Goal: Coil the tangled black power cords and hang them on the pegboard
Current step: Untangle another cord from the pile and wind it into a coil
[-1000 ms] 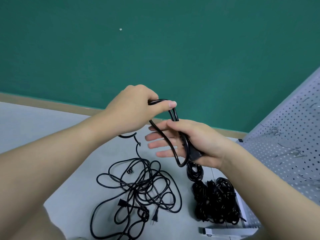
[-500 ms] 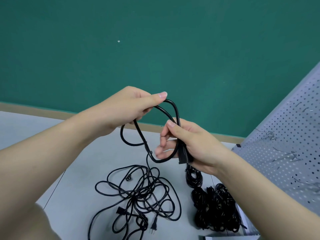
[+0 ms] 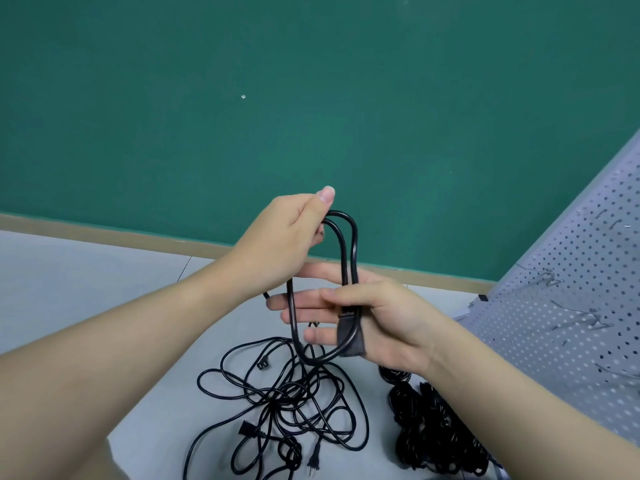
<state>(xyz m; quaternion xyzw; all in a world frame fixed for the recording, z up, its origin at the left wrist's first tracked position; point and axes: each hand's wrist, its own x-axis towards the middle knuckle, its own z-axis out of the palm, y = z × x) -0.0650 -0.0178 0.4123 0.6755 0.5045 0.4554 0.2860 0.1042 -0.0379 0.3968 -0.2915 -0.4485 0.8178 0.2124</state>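
Right hand (image 3: 377,317) pins the plug and loops under its thumb; left hand (image 3: 294,233) pinches the cord (image 3: 348,251) top, keeping coils even.

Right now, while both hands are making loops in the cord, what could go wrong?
1. The cord runs down into the tangled pile on the table; pulling more could tighten knots or lift the whole pile.
2. The right hand holds the loops only under its thumb, over straight fingers, so they may slip off.
3. The left hand grips the loop top; twisting could kink it.
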